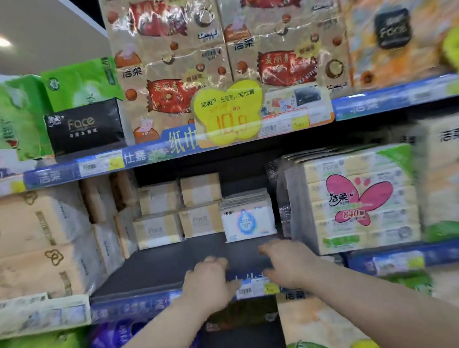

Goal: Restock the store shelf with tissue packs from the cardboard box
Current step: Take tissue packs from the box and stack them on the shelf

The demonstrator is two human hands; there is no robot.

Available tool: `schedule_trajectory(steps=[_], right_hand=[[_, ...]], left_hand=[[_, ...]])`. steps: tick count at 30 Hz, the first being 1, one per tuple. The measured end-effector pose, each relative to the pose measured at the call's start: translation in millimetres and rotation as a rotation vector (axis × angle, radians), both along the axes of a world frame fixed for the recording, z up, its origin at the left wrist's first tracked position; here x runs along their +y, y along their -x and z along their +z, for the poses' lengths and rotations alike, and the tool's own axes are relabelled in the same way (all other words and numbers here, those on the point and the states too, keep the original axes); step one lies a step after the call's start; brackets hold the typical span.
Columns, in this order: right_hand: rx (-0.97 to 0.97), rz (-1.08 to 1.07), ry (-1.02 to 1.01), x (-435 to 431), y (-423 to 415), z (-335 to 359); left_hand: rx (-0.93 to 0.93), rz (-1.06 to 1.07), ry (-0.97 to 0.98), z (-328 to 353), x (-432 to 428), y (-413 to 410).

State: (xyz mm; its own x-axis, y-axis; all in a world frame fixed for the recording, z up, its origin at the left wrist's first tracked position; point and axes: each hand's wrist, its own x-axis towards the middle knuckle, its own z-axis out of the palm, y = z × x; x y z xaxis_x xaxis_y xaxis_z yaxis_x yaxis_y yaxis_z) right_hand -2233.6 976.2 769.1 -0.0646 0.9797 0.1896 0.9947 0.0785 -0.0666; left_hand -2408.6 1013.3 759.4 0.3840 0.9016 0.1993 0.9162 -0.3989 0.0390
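Between stacked multipacks on a store's middle shelf (175, 263), a bare dark gap runs back to small tissue packs (248, 221) standing at the rear. Both hands hover over the shelf's front edge, holding nothing: the left hand (208, 281) loosely curled, the right hand (286, 262) with fingers spread.

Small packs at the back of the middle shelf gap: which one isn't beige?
The white pack with the blue droplet, rightmost in the bottom row. The four Face packs left of it are beige.
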Motion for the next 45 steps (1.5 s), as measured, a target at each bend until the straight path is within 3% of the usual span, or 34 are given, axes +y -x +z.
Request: schedule_trajectory(steps=[12,22,32,39,45], right_hand=[[0.011,-0.356,0.203,-214.4,-17.1,-66.2],[0.074,-0.709,0.245,-402.9,-89.3,-76.7],[0.166,-1.024,0.282,-651.4,-210.7,-78.0],[0.235,-1.153,0.3,-793.6,-274.5,-86.8],[0.303,-1.202,0.285,-863.8,-317.2,-100.2]], left_hand=[[0.035,-0.348,0.214,-70.2,-150.1,-44.2],[0.107,-0.668,0.308,-77.6,-291.7,-159.9],[0.1,-0.969,0.337,-85.4,-521.2,-323.6],[0.125,-1.024,0.431,-96.6,-664.5,-405.3],[0.158,-1.065,0.427,-107.9,-726.5,-458.9]])
